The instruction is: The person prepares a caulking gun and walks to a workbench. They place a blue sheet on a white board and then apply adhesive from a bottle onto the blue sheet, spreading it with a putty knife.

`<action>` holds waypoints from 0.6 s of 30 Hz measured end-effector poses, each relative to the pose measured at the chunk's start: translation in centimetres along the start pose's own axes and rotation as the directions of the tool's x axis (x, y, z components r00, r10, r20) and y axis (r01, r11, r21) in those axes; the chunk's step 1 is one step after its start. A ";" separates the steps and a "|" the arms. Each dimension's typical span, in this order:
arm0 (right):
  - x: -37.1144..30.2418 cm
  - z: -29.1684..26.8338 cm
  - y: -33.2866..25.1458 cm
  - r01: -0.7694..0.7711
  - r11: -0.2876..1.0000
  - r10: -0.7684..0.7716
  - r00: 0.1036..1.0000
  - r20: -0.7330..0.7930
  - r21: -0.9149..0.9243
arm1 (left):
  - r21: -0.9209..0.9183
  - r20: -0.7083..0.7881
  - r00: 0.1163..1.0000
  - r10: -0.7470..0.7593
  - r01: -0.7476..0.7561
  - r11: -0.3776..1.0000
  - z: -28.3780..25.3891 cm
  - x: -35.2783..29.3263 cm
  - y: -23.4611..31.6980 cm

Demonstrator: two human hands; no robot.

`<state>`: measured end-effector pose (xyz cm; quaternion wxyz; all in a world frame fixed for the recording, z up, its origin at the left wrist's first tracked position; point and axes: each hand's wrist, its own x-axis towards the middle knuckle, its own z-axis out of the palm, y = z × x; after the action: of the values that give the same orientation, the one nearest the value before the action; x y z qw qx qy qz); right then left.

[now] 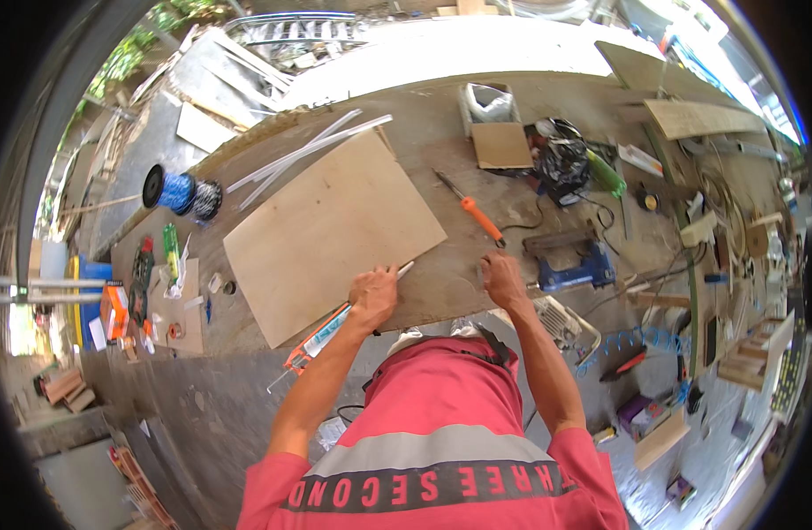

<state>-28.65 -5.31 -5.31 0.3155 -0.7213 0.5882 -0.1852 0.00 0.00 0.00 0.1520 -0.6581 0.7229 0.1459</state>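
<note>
My left hand (373, 296) is closed around the front of a caulking gun (322, 334), whose light nozzle tip pokes out beyond the fingers. The gun's orange-framed body slants back beneath my left forearm at the bench's near edge. A large tan wooden board (335, 221) lies flat just beyond that hand. My right hand (503, 278) is curled shut at the near edge, and whatever is in its fingers cannot be made out. Close above it lies a soldering iron (481, 221) with an orange handle, its metal tip pointing away to the left.
Right of my right hand stands a blue clamp-like tool (574, 265). Farther back are a lined bin (490, 106), a black plastic bag (562, 163) and a green bottle (606, 174). White strips (309, 155) and wire spools (181, 192) lie left on the bench (406, 106).
</note>
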 end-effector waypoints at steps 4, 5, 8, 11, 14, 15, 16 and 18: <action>0.7 -1.6 -0.8 -0.072 0.983 0.065 0.997 0.049 0.169 | -0.021 -0.033 0.998 0.052 -0.053 0.998 -1.0 -0.3 -0.6; 0.9 -1.9 -0.1 0.004 0.993 -0.003 1.000 -0.008 0.122 | -0.026 -0.048 0.997 0.053 -0.054 0.998 -1.2 -0.3 -0.4; 0.3 -2.9 -1.8 0.238 0.959 -0.263 0.950 -0.170 -0.154 | -0.026 -0.072 0.997 0.008 -0.009 1.000 -0.7 -0.9 -0.9; -0.7 -3.6 -3.3 0.184 0.930 -0.251 0.950 -0.185 -0.318 | -0.114 -0.171 0.985 0.002 -0.022 0.993 2.1 0.4 -0.4; -1.4 -2.1 -2.1 0.301 0.824 -0.429 0.885 -0.182 -0.479 | -0.086 -0.150 0.988 0.026 -0.040 0.995 0.4 0.1 0.3; -1.7 -1.7 -2.1 0.300 0.819 -0.415 0.898 -0.145 -0.488 | -0.079 -0.157 0.987 0.031 -0.043 0.996 0.5 0.0 0.2; -2.1 -1.2 -2.3 0.290 0.817 -0.392 0.913 -0.113 -0.498 | -0.067 -0.160 0.986 0.045 -0.057 0.996 0.5 0.0 0.1; -3.1 -0.3 -2.3 0.264 0.791 -0.357 0.932 -0.067 -0.552 | -0.065 -0.172 0.984 0.049 -0.061 0.996 0.9 0.2 0.0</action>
<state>-27.88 -2.18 -3.16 0.0169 -0.8489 0.5136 -0.1234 -0.02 0.23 -0.91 0.0623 -0.6528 0.7456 0.1185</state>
